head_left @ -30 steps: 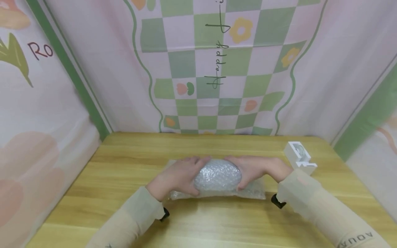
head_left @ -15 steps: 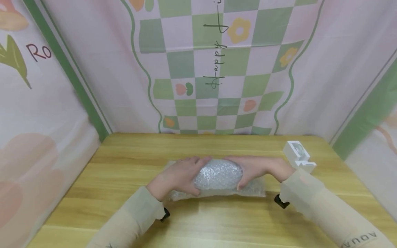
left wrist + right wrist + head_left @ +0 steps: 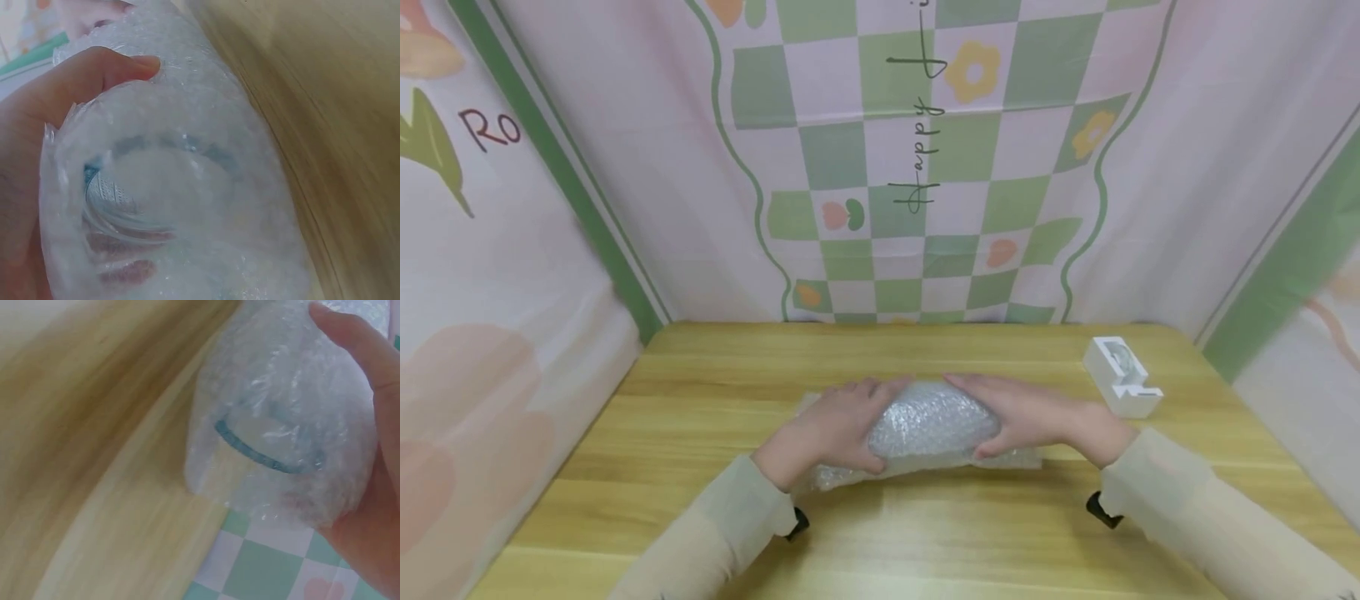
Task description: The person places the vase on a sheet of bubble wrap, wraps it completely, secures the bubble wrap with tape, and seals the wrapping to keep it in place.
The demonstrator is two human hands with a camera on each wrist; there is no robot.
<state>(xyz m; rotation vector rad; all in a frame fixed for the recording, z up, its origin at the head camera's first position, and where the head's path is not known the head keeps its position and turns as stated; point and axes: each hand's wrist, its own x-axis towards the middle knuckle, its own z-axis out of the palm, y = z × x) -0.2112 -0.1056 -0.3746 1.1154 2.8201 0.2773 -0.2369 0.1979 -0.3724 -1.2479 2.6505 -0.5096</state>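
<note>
A roll of bubble wrap point(image 3: 931, 421) lies across the middle of the wooden table. My left hand point(image 3: 838, 429) grips its left part, thumb at the near side and fingers over the top. On the right part, my right hand point(image 3: 1026, 411) holds it the same way. In the left wrist view, the open end of the bubble wrap point(image 3: 187, 112) shows a clear round glass-like rim inside. A bluish curved edge shows through the bubble wrap point(image 3: 281, 381) in the right wrist view. What exactly is wrapped cannot be told.
A white tape dispenser point(image 3: 1116, 379) with a clear tape roll stands at the back right of the table point(image 3: 760, 354). Behind it hangs a curtain point(image 3: 910, 150) with green checks, and printed cloth also closes off both sides.
My right hand and forearm have shifted a little to the right along the bubble wrap, the wrist turning slightly. The left hand keeps its hold almost unmoved.
</note>
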